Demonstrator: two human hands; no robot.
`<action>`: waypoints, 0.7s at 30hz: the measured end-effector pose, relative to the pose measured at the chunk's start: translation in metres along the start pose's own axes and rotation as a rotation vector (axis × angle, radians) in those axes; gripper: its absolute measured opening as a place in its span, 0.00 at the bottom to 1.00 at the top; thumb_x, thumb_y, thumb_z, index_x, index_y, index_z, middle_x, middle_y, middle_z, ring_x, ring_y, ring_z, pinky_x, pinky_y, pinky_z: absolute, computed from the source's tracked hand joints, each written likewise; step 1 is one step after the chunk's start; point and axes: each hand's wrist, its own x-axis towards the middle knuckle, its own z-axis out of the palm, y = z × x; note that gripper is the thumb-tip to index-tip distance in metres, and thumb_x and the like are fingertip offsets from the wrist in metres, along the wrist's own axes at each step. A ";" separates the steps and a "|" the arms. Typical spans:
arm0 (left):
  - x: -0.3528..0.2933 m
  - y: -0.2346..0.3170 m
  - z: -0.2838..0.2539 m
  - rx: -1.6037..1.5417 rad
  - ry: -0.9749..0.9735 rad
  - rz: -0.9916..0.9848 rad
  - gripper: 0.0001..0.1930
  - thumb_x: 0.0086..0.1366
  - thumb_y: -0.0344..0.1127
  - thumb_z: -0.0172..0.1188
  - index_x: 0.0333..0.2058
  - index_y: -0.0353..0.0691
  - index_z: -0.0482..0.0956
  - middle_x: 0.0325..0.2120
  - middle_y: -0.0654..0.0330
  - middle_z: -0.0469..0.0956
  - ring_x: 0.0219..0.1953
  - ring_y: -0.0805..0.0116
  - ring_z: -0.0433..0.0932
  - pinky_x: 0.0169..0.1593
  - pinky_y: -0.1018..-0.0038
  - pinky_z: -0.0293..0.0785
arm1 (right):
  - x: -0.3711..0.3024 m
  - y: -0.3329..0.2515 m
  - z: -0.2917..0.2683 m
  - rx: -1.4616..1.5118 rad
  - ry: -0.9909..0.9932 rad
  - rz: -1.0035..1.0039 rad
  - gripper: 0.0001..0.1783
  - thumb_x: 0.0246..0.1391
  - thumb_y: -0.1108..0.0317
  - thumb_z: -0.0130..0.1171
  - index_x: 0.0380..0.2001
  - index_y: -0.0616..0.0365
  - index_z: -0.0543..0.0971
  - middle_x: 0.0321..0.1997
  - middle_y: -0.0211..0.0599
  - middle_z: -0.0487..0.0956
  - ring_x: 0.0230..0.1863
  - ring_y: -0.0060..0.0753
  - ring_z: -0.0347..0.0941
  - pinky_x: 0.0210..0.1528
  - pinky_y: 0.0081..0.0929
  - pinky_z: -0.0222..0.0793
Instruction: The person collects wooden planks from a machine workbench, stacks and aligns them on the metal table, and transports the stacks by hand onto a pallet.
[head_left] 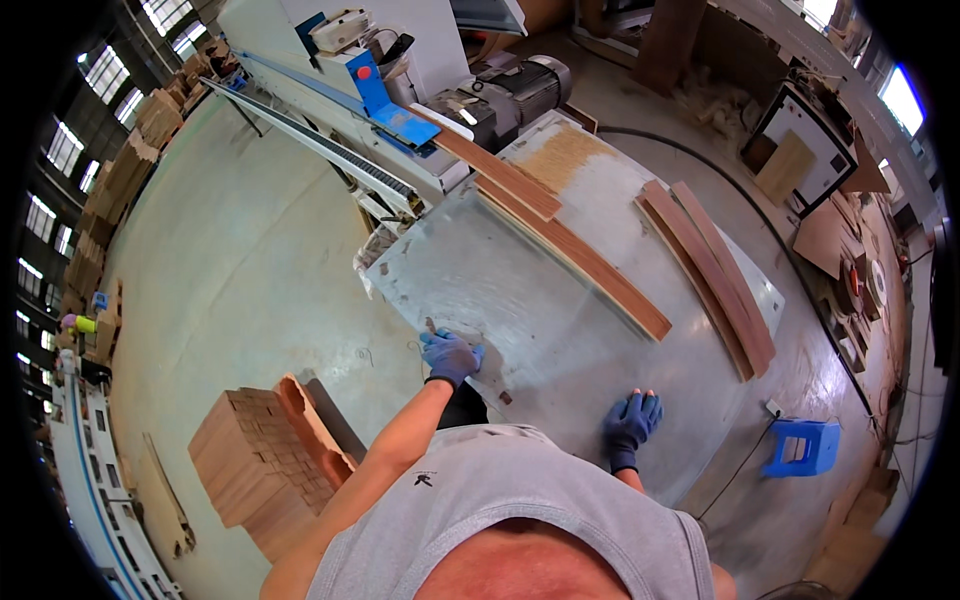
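Observation:
My left hand [450, 356], in a blue glove, rests at the near left edge of a grey metal table [545, 355]. Its fingers are apart, and nothing shows in them. Further right, my right hand [631, 422], also gloved, lies on the tabletop with fingers stretched forward and bare fingertips showing. Beyond both hands, long brown wood boards [600, 268] lie slantwise across the table. A narrower wood strip [497, 172] reaches from the machine's blue guard [405, 125] over them. More wood strips [705, 275], slightly fanned, lie along the table's right side.
Sawdust [565, 155] covers the table's far end near an electric motor [525, 90]. A roller rail [320, 135] runs along the machine. Stacked wood pieces [250, 440] stand on the floor at lower left. To the right are a blue stool [803, 447] and a black cable [765, 205].

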 end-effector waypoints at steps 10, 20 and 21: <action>-0.003 0.002 -0.007 -0.027 -0.087 -0.033 0.58 0.57 0.69 0.61 0.69 0.24 0.51 0.67 0.21 0.50 0.69 0.30 0.58 0.68 0.51 0.61 | -0.002 -0.002 0.002 -0.009 -0.031 0.031 0.22 0.50 0.65 0.58 0.48 0.60 0.81 0.57 0.57 0.76 0.63 0.62 0.68 0.69 0.59 0.55; 0.001 0.002 -0.010 0.011 -0.138 0.002 0.61 0.57 0.72 0.59 0.70 0.21 0.48 0.67 0.18 0.48 0.70 0.27 0.57 0.68 0.49 0.60 | 0.002 -0.004 -0.001 -0.026 0.004 0.015 0.19 0.50 0.66 0.59 0.46 0.60 0.81 0.56 0.56 0.77 0.59 0.59 0.70 0.65 0.53 0.60; 0.001 0.002 -0.011 0.012 -0.136 0.002 0.61 0.57 0.72 0.59 0.70 0.21 0.48 0.67 0.18 0.48 0.70 0.27 0.57 0.68 0.49 0.60 | 0.002 -0.004 -0.001 -0.024 0.005 0.016 0.19 0.50 0.66 0.59 0.46 0.60 0.81 0.56 0.56 0.77 0.59 0.59 0.70 0.65 0.53 0.60</action>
